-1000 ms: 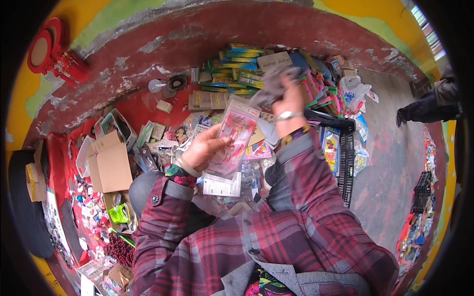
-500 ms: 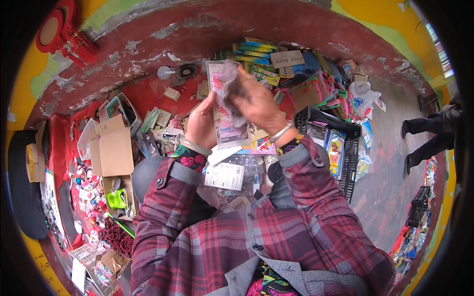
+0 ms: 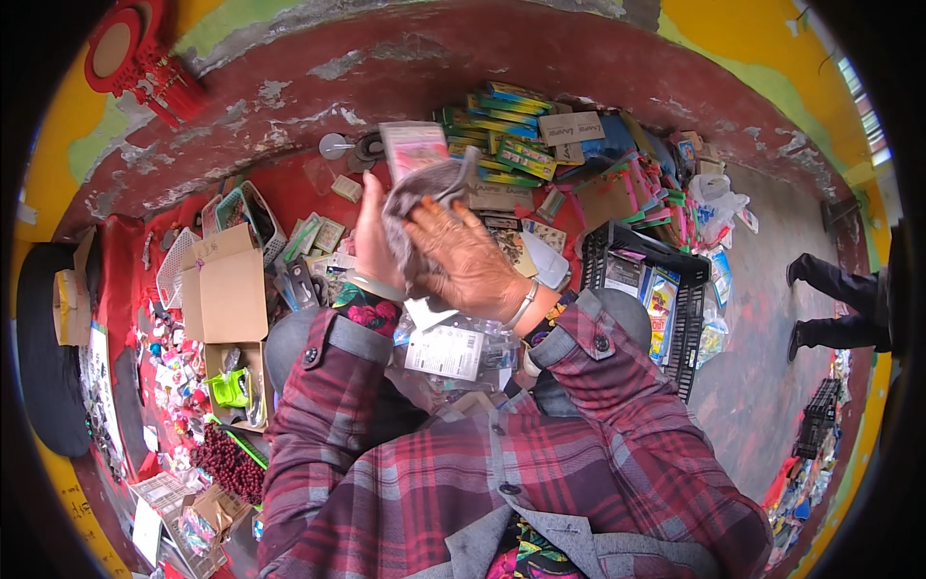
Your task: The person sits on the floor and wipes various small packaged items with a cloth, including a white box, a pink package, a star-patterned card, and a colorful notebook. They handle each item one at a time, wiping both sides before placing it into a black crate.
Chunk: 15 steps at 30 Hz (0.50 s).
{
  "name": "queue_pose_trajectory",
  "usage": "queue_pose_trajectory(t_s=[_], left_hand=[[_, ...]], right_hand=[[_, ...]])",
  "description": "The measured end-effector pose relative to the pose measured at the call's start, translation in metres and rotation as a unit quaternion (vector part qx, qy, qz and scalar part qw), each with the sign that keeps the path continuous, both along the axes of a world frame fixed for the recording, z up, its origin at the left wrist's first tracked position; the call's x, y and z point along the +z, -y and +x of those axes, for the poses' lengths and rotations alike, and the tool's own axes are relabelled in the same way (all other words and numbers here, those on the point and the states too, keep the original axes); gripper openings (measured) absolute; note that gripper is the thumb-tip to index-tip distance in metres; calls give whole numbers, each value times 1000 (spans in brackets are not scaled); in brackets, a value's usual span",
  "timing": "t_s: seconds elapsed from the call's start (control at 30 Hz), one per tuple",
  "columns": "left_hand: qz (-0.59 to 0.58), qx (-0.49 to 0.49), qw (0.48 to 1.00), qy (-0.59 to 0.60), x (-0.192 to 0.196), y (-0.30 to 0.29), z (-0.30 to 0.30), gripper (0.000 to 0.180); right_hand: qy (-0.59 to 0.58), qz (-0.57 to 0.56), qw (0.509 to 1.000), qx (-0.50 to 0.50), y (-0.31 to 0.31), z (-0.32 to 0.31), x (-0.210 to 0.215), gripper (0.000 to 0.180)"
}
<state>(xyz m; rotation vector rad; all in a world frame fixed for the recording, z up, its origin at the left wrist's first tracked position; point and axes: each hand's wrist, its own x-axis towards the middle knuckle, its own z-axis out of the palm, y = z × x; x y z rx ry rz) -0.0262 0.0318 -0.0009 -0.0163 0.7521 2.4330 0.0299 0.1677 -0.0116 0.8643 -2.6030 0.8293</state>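
At the far left a red round ornament [image 3: 130,48] hangs on the wall, and below it an open cardboard box [image 3: 227,294] sits among small goods on the red cloth [image 3: 299,193]. A heap of dark red beads [image 3: 227,463] lies nearer, at the lower left.

In the middle, the left hand [image 3: 371,241] is raised and closed around the lower edge of a pink packet [image 3: 413,147], holding it upright in front of the person. The right hand [image 3: 468,256] lies over the front of it with a grey cloth [image 3: 424,188] pressed under its fingers, so the packet is gripped from both sides; how tightly the right fingers curl I cannot tell. This looks like wiping the packet clean, midway through. A next stroke would need the left hand to keep the packet steady.

Below the hands, clear-wrapped packets [image 3: 449,349] rest on the lap. To the right stand stacked green boxes [image 3: 506,130] and a black crate [image 3: 651,280]; another person's legs [image 3: 834,304] are at the far right.
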Motion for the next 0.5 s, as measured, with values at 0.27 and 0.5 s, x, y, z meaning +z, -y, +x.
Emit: queue_pose_trajectory(t_s=[0.27, 0.5], left_hand=[[97, -145, 984, 21, -13, -25, 32, 59], [92, -132, 987, 13, -16, -24, 25, 49]], right_hand=[[-79, -47, 977, -191, -39, -38, -11, 50], [121, -169, 940, -270, -56, -44, -13, 39]])
